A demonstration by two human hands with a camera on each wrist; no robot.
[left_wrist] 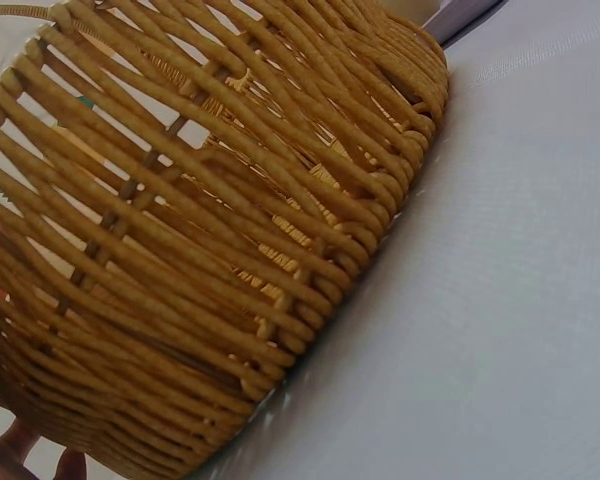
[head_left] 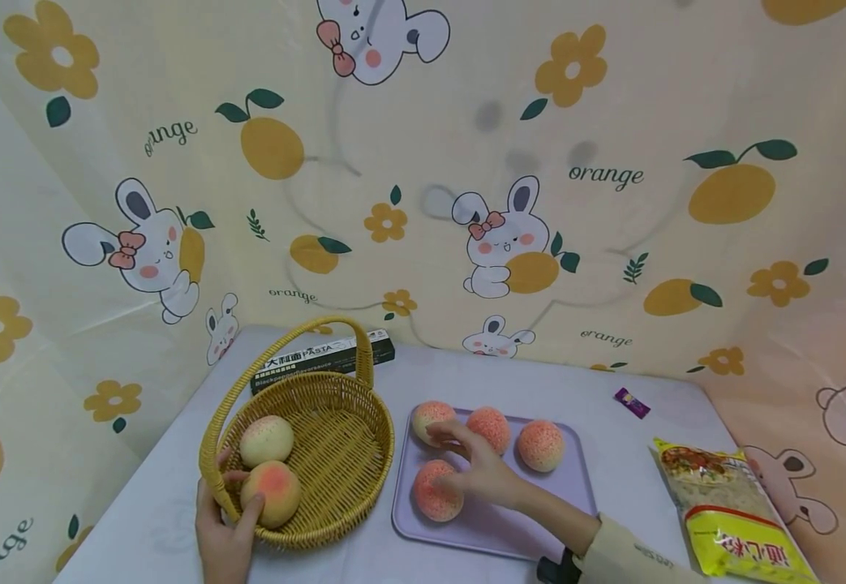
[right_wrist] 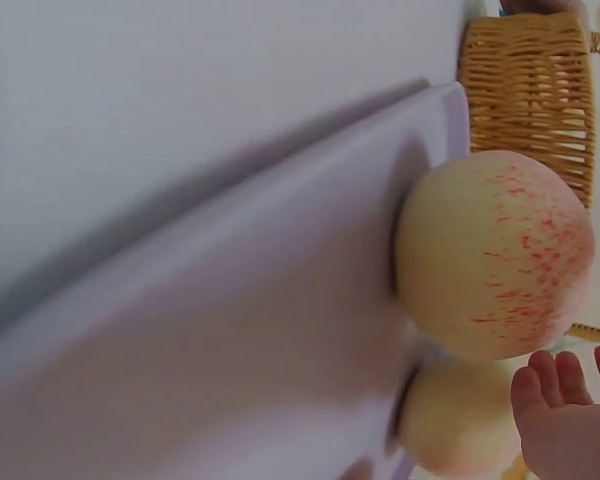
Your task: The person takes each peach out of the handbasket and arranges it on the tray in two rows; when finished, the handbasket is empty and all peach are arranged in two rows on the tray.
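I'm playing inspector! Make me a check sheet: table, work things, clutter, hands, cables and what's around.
Surface: white table, items on it.
Job's things: two round pink-and-cream peaches in a round tan wicker basket; four peaches on a rectangular lilac tray.
Clutter: dark rectangular pasta box behind basket; small purple packet; yellow plastic food bag.
Hands: left hand at basket's left rim, grip unclear; right hand over tray's left-side peaches, contact unclear.
Cables: nothing seen.
Surroundings: cream cloth printed with rabbits and oranges.

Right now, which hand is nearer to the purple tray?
The right hand: it is over the purple tray, by the peaches. The left hand is at the left rim of the woven basket, off the tray.
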